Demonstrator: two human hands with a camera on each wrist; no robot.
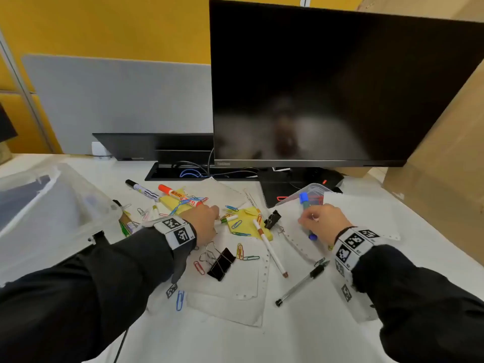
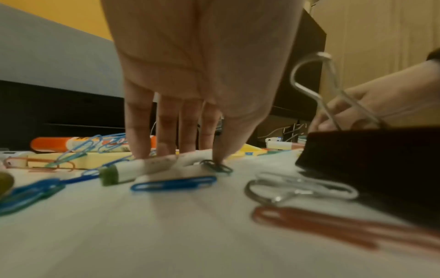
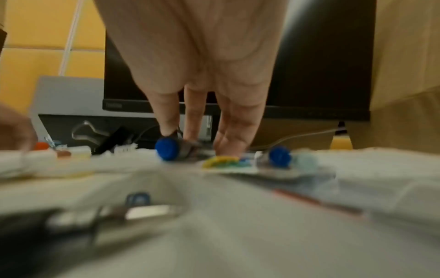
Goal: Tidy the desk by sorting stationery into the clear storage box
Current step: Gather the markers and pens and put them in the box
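Green-ended marker [image 2: 147,165] is light, stiff, bit slippery. Left hand [image 1: 205,224] rests straight fingertips on it, so I'd pinch mid-barrel right under them. Right hand [image 1: 323,221] pinches the blue marker [image 1: 304,199].

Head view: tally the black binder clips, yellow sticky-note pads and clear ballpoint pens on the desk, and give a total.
Black binder clips: 2
Yellow sticky-note pads: 2
Clear ballpoint pens: 1
Total: 5
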